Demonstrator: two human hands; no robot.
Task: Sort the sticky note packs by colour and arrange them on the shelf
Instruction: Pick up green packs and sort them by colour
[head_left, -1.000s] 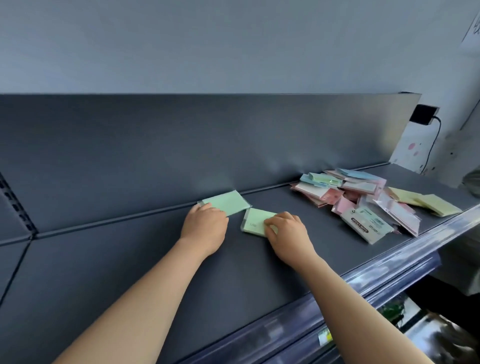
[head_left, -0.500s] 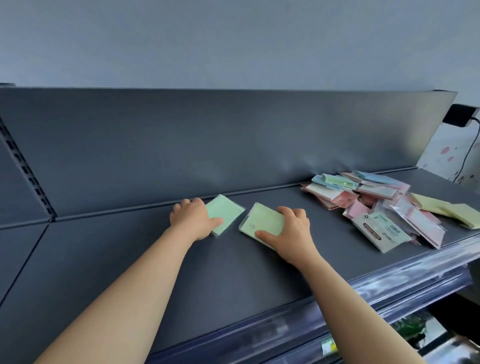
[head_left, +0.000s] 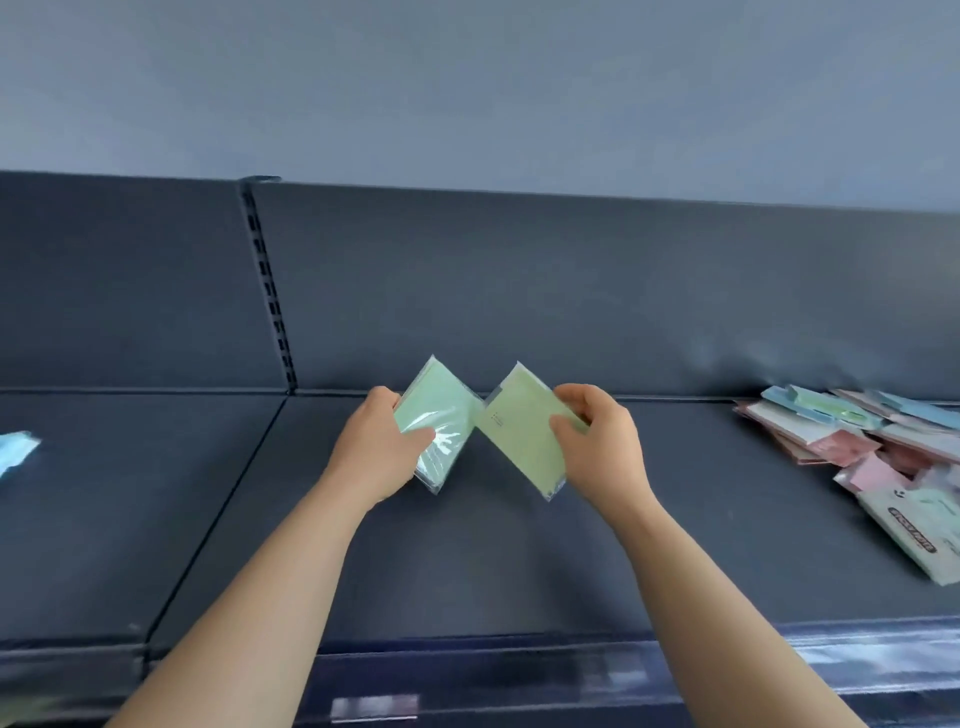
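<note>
Fingers (head_left: 563, 430) of left hand (head_left: 374, 454) and right hand (head_left: 610, 452) pinch green packs (head_left: 447, 402).

A mint-green pack (head_left: 448, 402) and a yellow-green pack (head_left: 519, 441) tilt, corners touching, above the shelf (head_left: 519, 571).

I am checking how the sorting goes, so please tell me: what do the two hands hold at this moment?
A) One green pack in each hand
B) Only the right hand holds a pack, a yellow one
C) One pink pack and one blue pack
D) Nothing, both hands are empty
A: the left hand grips a green pack and the right hand pinches a second green pack, both packs tilted.
</note>
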